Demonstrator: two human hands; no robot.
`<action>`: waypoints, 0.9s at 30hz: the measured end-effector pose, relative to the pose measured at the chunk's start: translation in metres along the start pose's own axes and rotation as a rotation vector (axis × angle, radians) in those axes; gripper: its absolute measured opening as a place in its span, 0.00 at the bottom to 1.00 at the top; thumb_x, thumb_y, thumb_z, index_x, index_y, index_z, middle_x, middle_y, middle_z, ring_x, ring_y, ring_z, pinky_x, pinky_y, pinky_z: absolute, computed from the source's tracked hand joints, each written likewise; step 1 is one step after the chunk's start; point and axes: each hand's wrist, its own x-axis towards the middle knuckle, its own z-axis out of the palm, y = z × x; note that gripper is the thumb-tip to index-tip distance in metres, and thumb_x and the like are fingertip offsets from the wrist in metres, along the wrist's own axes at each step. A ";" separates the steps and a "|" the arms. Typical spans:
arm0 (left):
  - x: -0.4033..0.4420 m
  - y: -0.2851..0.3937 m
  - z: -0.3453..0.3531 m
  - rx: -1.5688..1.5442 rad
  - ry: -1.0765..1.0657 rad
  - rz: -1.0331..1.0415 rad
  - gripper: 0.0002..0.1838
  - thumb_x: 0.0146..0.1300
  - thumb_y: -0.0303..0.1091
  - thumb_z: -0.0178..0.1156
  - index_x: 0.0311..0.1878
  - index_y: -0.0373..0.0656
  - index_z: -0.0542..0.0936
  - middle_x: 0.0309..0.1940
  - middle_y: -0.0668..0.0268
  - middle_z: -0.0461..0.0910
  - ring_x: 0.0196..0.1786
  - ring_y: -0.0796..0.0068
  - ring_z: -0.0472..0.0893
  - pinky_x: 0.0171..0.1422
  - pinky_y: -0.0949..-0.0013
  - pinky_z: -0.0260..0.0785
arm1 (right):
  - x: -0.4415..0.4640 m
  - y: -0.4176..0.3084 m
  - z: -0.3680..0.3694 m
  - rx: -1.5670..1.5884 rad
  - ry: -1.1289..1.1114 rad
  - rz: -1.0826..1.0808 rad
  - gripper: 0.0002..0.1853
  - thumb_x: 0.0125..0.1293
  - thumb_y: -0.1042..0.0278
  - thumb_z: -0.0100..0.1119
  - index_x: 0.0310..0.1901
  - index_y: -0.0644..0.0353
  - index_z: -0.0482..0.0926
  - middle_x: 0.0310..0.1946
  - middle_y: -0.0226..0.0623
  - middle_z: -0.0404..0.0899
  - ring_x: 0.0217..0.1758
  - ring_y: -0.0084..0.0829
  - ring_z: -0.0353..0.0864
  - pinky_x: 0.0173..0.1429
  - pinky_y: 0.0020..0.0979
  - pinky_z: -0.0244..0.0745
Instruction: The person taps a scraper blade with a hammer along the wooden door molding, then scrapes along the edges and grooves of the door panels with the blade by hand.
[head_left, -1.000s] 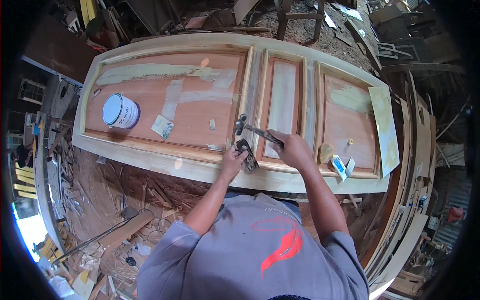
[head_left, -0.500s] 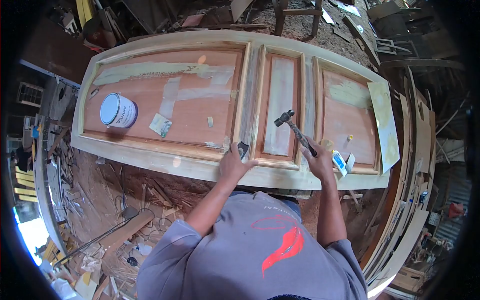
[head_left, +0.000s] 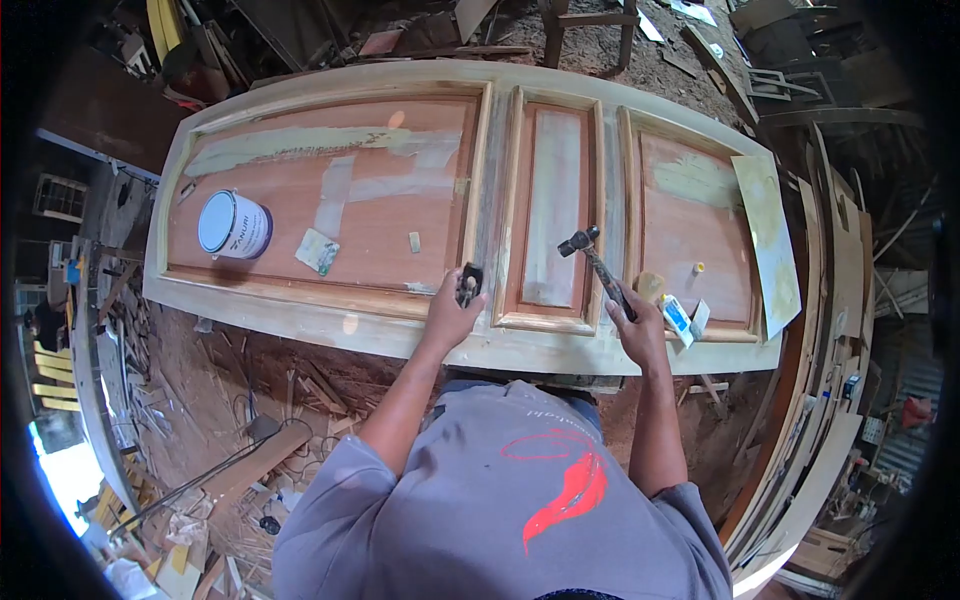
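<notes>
A panelled wooden door (head_left: 390, 327) lies flat in front of me, patched with pale filler. My right hand (head_left: 643, 330) is closed round the handle of a ball-peen hammer (head_left: 598, 262), whose dark head points up over the narrow middle panel. In my left hand (head_left: 456, 312) is a small dark tool (head_left: 469, 284) of a kind I cannot make out, held above the frame strip left of the middle panel. Beside my right hand lie a white and blue tube (head_left: 677, 318), a tan round piece (head_left: 650, 286) and a small pale card (head_left: 700, 318).
A white paint can (head_left: 235, 224) stands on the left panel, near a stained square pad (head_left: 317, 250) and a small pale block (head_left: 414, 242). A yellow cap (head_left: 698, 267) and a pale board (head_left: 768, 245) lie to the right. Wood scraps (head_left: 250, 470) litter the floor.
My left hand has drawn back slightly to the left and turned, showing more of the dark tool. The hammer head has shifted a little right and down with my right hand.
</notes>
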 end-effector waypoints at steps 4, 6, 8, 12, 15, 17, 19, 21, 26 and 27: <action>0.008 0.014 0.008 -0.220 -0.059 -0.004 0.30 0.73 0.33 0.75 0.71 0.32 0.74 0.51 0.58 0.87 0.55 0.72 0.88 0.62 0.65 0.81 | 0.002 0.006 0.003 0.011 0.022 -0.062 0.29 0.77 0.58 0.74 0.75 0.58 0.82 0.46 0.45 0.94 0.45 0.26 0.88 0.58 0.34 0.83; 0.013 0.017 0.012 -0.352 -0.028 -0.135 0.30 0.74 0.32 0.76 0.70 0.31 0.72 0.50 0.57 0.87 0.55 0.72 0.87 0.61 0.68 0.81 | 0.001 0.002 0.003 0.016 0.019 -0.047 0.29 0.77 0.57 0.74 0.75 0.58 0.83 0.46 0.44 0.94 0.46 0.25 0.88 0.58 0.34 0.83; 0.024 0.005 0.016 -0.411 -0.012 -0.245 0.32 0.75 0.34 0.75 0.72 0.30 0.70 0.54 0.56 0.87 0.55 0.74 0.87 0.59 0.69 0.83 | 0.001 -0.007 0.002 0.016 0.005 -0.027 0.29 0.77 0.58 0.74 0.75 0.59 0.83 0.48 0.42 0.93 0.48 0.24 0.87 0.59 0.33 0.82; 0.030 -0.017 0.031 -0.428 -0.024 -0.295 0.32 0.76 0.35 0.75 0.71 0.30 0.70 0.52 0.57 0.88 0.53 0.75 0.88 0.56 0.69 0.83 | 0.001 -0.015 0.003 -0.015 -0.030 -0.020 0.28 0.79 0.59 0.73 0.75 0.62 0.82 0.53 0.40 0.93 0.52 0.21 0.84 0.63 0.32 0.80; 0.025 -0.013 0.042 -0.428 0.006 -0.250 0.26 0.76 0.33 0.74 0.66 0.30 0.72 0.51 0.56 0.88 0.53 0.73 0.89 0.59 0.68 0.83 | 0.005 -0.012 0.010 -0.021 -0.039 -0.058 0.28 0.79 0.59 0.73 0.75 0.61 0.82 0.53 0.40 0.93 0.52 0.21 0.84 0.63 0.32 0.80; 0.024 -0.011 0.040 -0.449 -0.012 -0.253 0.27 0.76 0.33 0.74 0.66 0.29 0.72 0.51 0.55 0.88 0.54 0.73 0.89 0.60 0.68 0.83 | 0.008 -0.009 0.014 -0.015 -0.038 -0.103 0.28 0.78 0.58 0.73 0.75 0.57 0.82 0.53 0.44 0.93 0.52 0.28 0.87 0.62 0.35 0.82; 0.024 -0.013 0.038 -0.452 -0.034 -0.233 0.27 0.76 0.33 0.74 0.67 0.29 0.71 0.52 0.55 0.88 0.55 0.73 0.89 0.61 0.68 0.83 | 0.012 -0.019 0.020 -0.009 -0.027 -0.170 0.28 0.77 0.54 0.74 0.74 0.51 0.84 0.51 0.51 0.93 0.51 0.43 0.95 0.60 0.41 0.84; 0.024 -0.014 0.037 -0.439 -0.063 -0.191 0.28 0.76 0.32 0.74 0.68 0.29 0.72 0.52 0.56 0.89 0.55 0.73 0.89 0.61 0.67 0.83 | 0.016 -0.039 0.018 -0.096 -0.070 -0.151 0.28 0.77 0.54 0.74 0.74 0.51 0.84 0.50 0.53 0.92 0.52 0.47 0.95 0.59 0.42 0.85; 0.017 -0.004 0.045 -0.378 -0.044 -0.182 0.31 0.77 0.31 0.74 0.73 0.29 0.70 0.57 0.57 0.87 0.61 0.71 0.86 0.68 0.67 0.81 | 0.029 -0.074 0.026 -0.177 -0.105 -0.168 0.28 0.76 0.55 0.73 0.74 0.52 0.84 0.48 0.55 0.91 0.51 0.52 0.93 0.57 0.44 0.85; 0.016 -0.004 0.047 -0.360 -0.027 -0.182 0.30 0.76 0.31 0.74 0.72 0.30 0.70 0.57 0.57 0.86 0.62 0.71 0.86 0.68 0.67 0.80 | 0.031 -0.081 0.029 -0.186 -0.096 -0.198 0.27 0.76 0.56 0.73 0.73 0.53 0.84 0.48 0.55 0.92 0.49 0.49 0.94 0.57 0.43 0.85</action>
